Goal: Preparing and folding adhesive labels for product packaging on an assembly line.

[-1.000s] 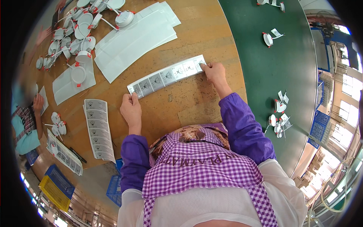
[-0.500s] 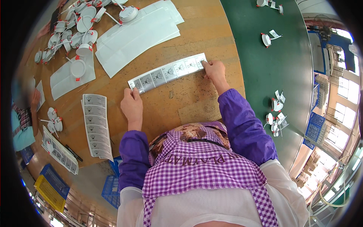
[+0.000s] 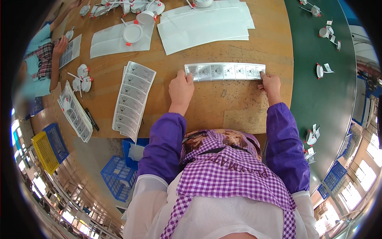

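Observation:
A silvery strip of printed labels stretches sideways above the wooden table, pinched at both ends. My left hand grips its left end between thumb and fingers. At the right end, my right hand pinches the corner, thumb on top. To the left of my left hand lies a stack of printed label sheets, slightly fanned. Beyond the strip, large blank white sheets overlap on the table. A round white downlight with red clips rests on another white sheet.
More downlights are heaped at the far edge. A green belt on the right carries several lights with tags. At left are a co-worker's hand, another label stack and a black pen. Blue crates stand below the table.
My view has turned, so the table appears shifted and rotated. The label strip now lies nearly level across the view, still held by both hands.

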`<move>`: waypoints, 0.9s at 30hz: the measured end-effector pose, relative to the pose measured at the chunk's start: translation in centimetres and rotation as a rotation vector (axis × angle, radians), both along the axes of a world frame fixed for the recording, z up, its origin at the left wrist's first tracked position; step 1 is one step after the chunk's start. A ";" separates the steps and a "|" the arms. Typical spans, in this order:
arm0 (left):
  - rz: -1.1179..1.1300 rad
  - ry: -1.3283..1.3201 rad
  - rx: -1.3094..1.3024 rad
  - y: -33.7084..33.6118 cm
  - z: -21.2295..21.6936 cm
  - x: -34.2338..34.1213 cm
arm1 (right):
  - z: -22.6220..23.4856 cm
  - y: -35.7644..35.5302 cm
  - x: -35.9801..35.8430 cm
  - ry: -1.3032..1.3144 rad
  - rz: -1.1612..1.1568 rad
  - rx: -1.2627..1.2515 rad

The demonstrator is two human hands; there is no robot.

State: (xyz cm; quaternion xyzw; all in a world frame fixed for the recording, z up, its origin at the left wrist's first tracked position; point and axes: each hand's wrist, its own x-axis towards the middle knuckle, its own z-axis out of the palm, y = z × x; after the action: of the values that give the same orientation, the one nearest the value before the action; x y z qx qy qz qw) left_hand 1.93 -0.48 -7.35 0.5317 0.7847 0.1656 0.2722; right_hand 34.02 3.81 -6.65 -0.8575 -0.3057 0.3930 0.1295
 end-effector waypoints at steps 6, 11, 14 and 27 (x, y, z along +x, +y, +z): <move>-0.023 0.036 -0.029 0.2 0.5 0.0 | 0.7 0.2 -0.5 -0.011 -0.030 -0.021; -0.094 0.143 -0.046 0.5 1.2 0.0 | 0.5 0.2 -0.4 0.013 -0.041 -0.022; -0.201 0.181 -0.245 1.1 2.2 -0.2 | 0.6 0.1 -0.7 0.007 -0.049 0.006; -1.581 0.338 0.371 5.2 2.3 -1.2 | 1.0 0.1 -0.9 0.059 -0.096 0.009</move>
State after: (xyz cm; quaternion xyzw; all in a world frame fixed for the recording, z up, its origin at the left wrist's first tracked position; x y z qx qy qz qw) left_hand 0.76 4.76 -5.01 0.9805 0.1698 -0.0298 0.0945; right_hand 33.10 3.89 -5.70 -0.8586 -0.2620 0.4102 0.1611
